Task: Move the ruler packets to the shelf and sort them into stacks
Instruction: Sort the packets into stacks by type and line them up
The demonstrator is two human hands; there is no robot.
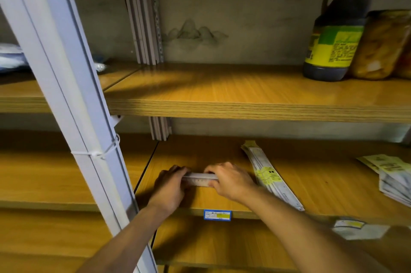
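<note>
Both hands, left hand (170,186) and right hand (231,180), clamp a bundle of white plastic-wrapped ruler packets (200,179) on edge on the wooden lower shelf (200,155). Square the edges, then lay it flat, parallel to the slanted packet stack (270,176) at three o'clock.

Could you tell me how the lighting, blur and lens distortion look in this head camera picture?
Head view: dim, warm light; a dark shadow band crosses the upper shelf. Wide-angle bending slants the white post. Both hands, left and right, and the packets they grip are soft; the bottle label is unreadable.
</note>
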